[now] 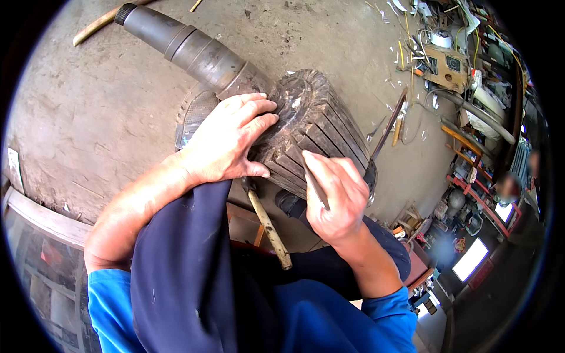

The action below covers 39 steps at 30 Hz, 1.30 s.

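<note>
A heavy slotted rotor (334,130) lies before me, its thick metal shaft (206,56) running to the upper left. Dark grime covers its end face, and long grooves run along its side. My left hand (235,138) rests on the rotor's left end, beside the shaft, fingers stretched out and thumb apart. In a pinch, my right hand (335,191) holds a thin, flat metal strip (316,187) against the rotor's grooved side; its lower end is partly hidden by the hand. Below the rotor, a hammer's wooden handle (266,220) slants down between my legs; its head is partly hidden.
My shoe (197,115) is beside the shaft. A dark metal rod (389,126) leans right of the rotor. Along the right lie cables, pipes, scraps and a wooden board with a dial (452,63). A wooden pole (97,26) lies at upper left, a glass-topped frame (47,217) at left.
</note>
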Available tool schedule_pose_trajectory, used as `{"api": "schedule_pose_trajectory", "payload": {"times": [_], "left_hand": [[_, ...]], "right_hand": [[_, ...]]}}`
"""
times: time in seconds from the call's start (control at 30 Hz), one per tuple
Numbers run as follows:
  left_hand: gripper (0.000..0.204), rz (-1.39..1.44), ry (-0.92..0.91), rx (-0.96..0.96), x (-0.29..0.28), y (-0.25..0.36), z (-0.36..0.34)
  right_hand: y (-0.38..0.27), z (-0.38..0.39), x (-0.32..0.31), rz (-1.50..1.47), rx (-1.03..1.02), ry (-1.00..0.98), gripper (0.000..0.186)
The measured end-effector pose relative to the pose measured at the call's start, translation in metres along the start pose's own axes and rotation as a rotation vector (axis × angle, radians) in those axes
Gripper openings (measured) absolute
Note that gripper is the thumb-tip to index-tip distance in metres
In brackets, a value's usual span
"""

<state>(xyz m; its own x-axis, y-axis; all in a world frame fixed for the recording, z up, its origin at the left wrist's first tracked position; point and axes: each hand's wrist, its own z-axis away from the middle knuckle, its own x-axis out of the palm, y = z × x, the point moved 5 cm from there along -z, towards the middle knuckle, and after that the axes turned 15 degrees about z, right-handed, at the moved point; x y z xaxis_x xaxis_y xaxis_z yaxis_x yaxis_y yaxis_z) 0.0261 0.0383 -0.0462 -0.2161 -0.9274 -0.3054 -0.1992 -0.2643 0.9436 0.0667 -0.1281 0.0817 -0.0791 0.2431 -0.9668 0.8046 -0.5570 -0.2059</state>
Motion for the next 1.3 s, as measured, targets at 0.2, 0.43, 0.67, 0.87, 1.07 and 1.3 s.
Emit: {"api": "schedule_pose_trajectory", "payload": {"times": [0.2, 0.43, 0.67, 0.87, 1.07, 1.3], "left_hand": [[0.093, -0.014, -0.007, -0.040, 0.001, -0.001, 0.001], [0.094, -0.041, -0.047, -0.056, 0.007, 0.000, -0.004], [0.092, -0.075, -0.052, -0.056, 0.009, 0.000, -0.007], [0.089, -0.072, -0.049, -0.054, 0.009, 0.000, -0.005], [0.087, -0.057, -0.049, -0.057, 0.008, 0.002, -0.007], [0.088, -0.037, -0.055, -0.049, 0.006, 0.002, -0.003]], "right_hand": [[0.004, 0.017, -0.037, -0.033, 0.065, 0.002, 0.041], [0.024, 0.047, -0.030, -0.313, 0.333, 0.042, 0.037], [0.039, 0.045, -0.030, -0.671, 0.629, -0.079, 0.045], [0.043, 0.034, -0.040, -0.676, 0.434, -0.170, 0.052], [0.037, 0.015, -0.038, -0.495, 0.417, 0.025, 0.035], [0.034, 0.001, -0.046, -0.282, 0.231, -0.079, 0.020]]}}
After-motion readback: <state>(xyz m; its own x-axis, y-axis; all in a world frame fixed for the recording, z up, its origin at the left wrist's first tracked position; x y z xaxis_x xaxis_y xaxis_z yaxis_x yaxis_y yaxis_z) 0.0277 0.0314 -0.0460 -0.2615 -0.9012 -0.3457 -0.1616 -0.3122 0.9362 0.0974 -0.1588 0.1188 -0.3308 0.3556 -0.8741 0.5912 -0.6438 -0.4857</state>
